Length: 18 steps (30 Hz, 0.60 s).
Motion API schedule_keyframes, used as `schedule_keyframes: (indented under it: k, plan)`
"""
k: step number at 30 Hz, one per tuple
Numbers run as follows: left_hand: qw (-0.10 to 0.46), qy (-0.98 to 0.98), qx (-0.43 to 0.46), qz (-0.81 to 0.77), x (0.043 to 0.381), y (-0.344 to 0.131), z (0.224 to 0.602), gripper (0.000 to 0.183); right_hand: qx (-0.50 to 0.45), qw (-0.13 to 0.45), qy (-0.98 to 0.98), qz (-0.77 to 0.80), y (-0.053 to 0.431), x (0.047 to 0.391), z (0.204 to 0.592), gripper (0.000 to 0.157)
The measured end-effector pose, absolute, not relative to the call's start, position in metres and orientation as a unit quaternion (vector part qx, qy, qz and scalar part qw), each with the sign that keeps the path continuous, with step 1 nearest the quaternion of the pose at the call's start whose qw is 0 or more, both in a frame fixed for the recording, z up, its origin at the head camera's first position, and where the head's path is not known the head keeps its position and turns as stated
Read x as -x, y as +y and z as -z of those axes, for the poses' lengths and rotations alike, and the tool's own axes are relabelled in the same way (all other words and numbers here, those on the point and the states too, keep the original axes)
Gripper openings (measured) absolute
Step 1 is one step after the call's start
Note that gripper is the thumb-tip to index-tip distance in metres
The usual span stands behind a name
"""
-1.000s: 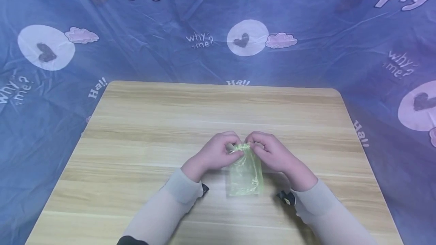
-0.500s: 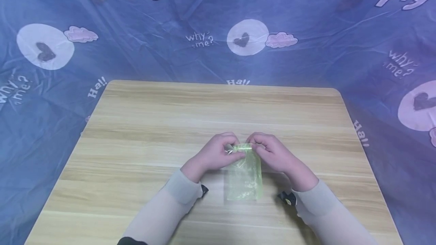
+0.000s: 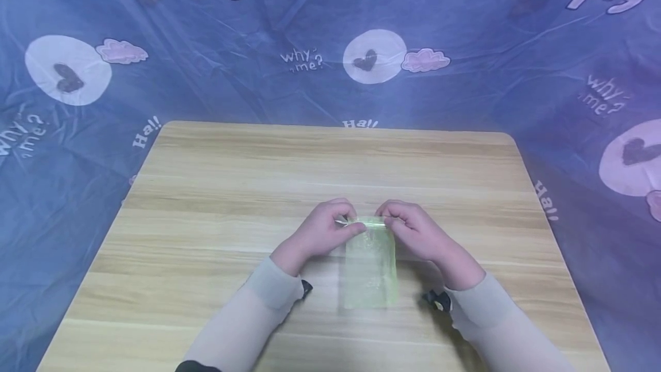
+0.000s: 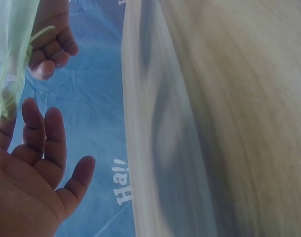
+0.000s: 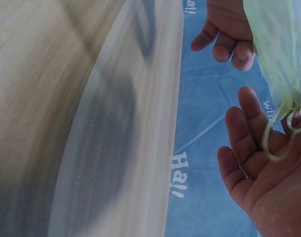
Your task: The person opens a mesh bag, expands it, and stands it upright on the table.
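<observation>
A sheer yellow-green drawstring pouch (image 3: 370, 271) hangs between the two hands in the head view, its top edge stretched nearly straight. The left hand (image 3: 321, 232) pinches the upper left corner between thumb and forefinger. At the opposite corner, the right hand (image 3: 417, 233) does the same. Both wrist views show the remaining fingers of each hand loosely spread. A pale cord loop (image 5: 270, 143) dangles from the gathered corner over the right palm. In the left wrist view a small knot (image 4: 5, 106) sits at the left fingertips.
Under the hands lies a light wood-grain table (image 3: 248, 171) with rounded far corners. A blue printed cloth (image 3: 232, 90) hangs behind it and along both sides. Dark wrist devices (image 3: 438, 301) show beneath the pale sleeves (image 3: 242, 309).
The hands have drawn slightly apart, the left one moving a little leftward. The pouch's top edge, bunched a second ago, is now spread wider and straighter, and its body hangs flatter.
</observation>
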<state>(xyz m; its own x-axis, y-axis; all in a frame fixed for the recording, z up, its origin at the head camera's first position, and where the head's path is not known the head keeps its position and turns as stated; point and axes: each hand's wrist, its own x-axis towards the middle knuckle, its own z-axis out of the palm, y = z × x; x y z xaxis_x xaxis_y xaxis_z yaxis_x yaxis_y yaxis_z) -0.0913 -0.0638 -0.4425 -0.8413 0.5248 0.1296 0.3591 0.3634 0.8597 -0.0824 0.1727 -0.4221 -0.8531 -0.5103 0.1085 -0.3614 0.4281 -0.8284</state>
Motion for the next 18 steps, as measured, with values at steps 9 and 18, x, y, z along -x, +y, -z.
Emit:
schedule_keyframes:
  k: [9,18]
  plan:
    - [0.107,0.826,-0.233,-0.502,0.0916,-0.0685,0.4444,0.024,0.246,0.092,0.840,0.474,0.1725,0.0803,0.4181,0.029]
    - [0.093,0.855,-0.222,-0.458,0.0912,-0.0682,0.4411,0.018,0.254,0.078,0.842,0.470,0.1726,0.0778,0.4228,0.031]
